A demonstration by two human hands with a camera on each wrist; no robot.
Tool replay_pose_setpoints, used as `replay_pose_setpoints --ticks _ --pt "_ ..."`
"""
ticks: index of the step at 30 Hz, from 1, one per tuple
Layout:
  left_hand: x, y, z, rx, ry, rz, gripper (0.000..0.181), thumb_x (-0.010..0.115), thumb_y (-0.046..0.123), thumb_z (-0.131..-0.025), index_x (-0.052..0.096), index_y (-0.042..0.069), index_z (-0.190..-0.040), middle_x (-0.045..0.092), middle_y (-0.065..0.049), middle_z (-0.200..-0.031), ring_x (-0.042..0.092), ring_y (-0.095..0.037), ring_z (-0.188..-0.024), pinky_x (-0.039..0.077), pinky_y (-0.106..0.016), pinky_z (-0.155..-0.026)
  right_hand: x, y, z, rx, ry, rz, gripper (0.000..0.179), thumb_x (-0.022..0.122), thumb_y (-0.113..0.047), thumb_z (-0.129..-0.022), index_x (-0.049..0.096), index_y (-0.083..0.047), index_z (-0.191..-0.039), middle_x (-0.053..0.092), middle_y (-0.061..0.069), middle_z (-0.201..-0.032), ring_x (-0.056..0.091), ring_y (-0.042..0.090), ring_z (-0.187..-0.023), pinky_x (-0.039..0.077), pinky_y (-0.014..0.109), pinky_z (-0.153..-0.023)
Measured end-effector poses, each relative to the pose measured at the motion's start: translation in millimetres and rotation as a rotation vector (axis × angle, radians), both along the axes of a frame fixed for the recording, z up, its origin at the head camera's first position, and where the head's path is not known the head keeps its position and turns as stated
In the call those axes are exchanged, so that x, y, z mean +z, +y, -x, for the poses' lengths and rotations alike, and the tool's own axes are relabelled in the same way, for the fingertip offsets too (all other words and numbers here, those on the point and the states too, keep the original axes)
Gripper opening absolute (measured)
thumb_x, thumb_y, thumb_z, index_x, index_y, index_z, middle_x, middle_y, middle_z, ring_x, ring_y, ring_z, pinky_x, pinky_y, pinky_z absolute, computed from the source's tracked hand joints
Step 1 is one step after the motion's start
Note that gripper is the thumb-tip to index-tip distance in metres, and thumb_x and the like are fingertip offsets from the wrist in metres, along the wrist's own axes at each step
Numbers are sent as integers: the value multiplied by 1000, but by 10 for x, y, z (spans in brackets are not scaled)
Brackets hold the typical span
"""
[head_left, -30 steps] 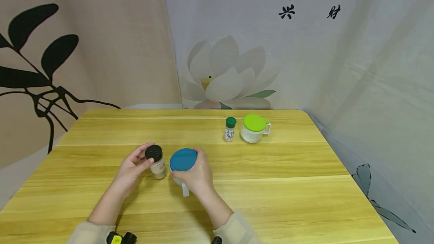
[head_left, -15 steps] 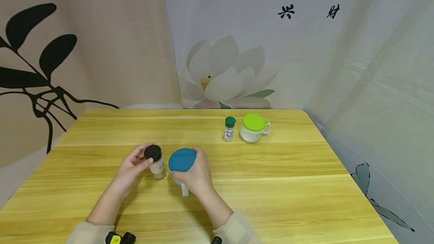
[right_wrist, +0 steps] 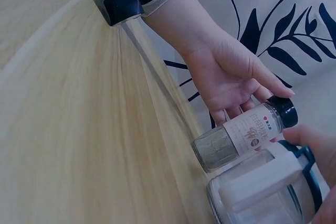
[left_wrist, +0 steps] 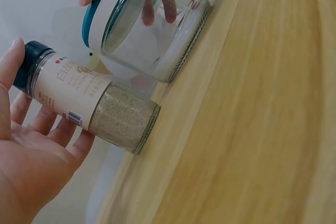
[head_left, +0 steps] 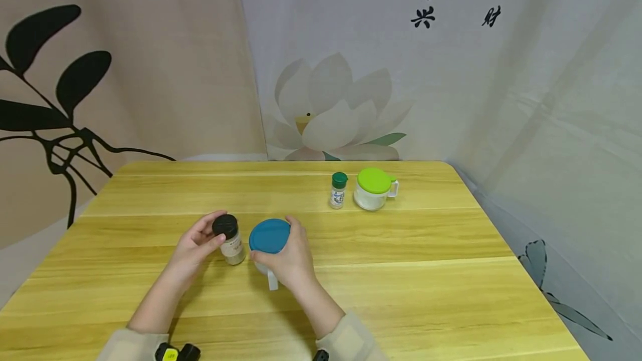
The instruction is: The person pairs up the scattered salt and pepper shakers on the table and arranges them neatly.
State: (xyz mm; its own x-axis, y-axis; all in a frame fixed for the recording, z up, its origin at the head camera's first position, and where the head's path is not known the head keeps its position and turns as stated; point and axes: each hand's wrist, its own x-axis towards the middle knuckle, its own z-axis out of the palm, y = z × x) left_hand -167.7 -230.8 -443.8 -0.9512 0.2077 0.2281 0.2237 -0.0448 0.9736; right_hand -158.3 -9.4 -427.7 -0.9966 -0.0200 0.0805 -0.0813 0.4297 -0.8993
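My left hand (head_left: 193, 248) holds a spice jar (head_left: 233, 248) by its black cap, thumb on the near side and fingers behind. In the left wrist view this spice jar (left_wrist: 123, 115) is glass, with a pale label and greyish-beige powder inside; it stands upright on the table. Just right of it, my right hand (head_left: 296, 258) grips a seasoning pot (head_left: 269, 235) around its blue lid. The pot's white handle (right_wrist: 252, 184) points toward me, and its clear glass body (left_wrist: 152, 51) looks mostly see-through. A narrow gap separates the two containers in the head view.
Farther back on the wooden table (head_left: 426, 283) stand a small shaker (head_left: 338, 196) with a green cap and a glass pot (head_left: 372, 196) with a lime-green lid and white handle. Printed cloth (head_left: 336, 27) hangs behind the table's back edge.
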Motion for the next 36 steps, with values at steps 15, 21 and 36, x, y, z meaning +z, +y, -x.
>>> replay_pose_setpoints --ticks 15,21,36 --pt "-9 19 7 -27 18 -35 49 52 -1 -97 36 -1 -143 59 9 -125 54 -8 -114 43 -20 -91 -9 26 0 12 0 30 97 86 -39 -68 34 -9 -145 44 14 -135 49 37 -116 45 55 -87" --pt "9 29 8 -51 30 -55 48 50 -2 -97 36 1 -143 59 8 -126 53 -8 -115 41 -19 -93 19 46 -13 18 -14 53 97 85 -40 -69 33 -10 -145 43 13 -136 48 38 -116 45 56 -87" --pt "86 72 63 -59 95 -50 45 47 -2 -99 39 5 -143 58 1 -128 53 -13 -118 40 -22 -94 82 83 -16 48 -1 73 93 83 -39 -72 34 -9 -146 40 13 -141 48 35 -118 44 54 -89"
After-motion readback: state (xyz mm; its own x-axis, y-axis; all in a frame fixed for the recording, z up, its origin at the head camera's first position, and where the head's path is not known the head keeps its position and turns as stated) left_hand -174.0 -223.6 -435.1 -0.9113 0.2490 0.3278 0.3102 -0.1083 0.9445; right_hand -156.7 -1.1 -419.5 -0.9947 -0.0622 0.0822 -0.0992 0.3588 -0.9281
